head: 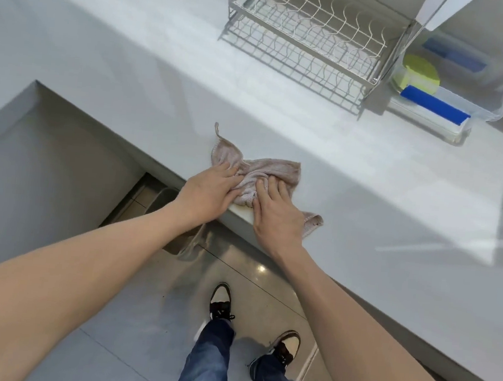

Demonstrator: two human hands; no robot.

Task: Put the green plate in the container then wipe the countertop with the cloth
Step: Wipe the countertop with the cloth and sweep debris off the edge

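A pinkish-beige cloth lies crumpled on the white countertop near its front edge. My left hand presses flat on the cloth's left part, and my right hand presses on its middle, fingers spread and partly bunching the fabric. One corner of the cloth hangs over the counter edge to the right of my right hand. The green plate sits inside the clear plastic container at the far right, beside a blue handle.
A wire dish rack stands at the back of the counter, left of the container. The counter steps down into a recess on the left. Below the edge is tiled floor with my shoes and jeans.
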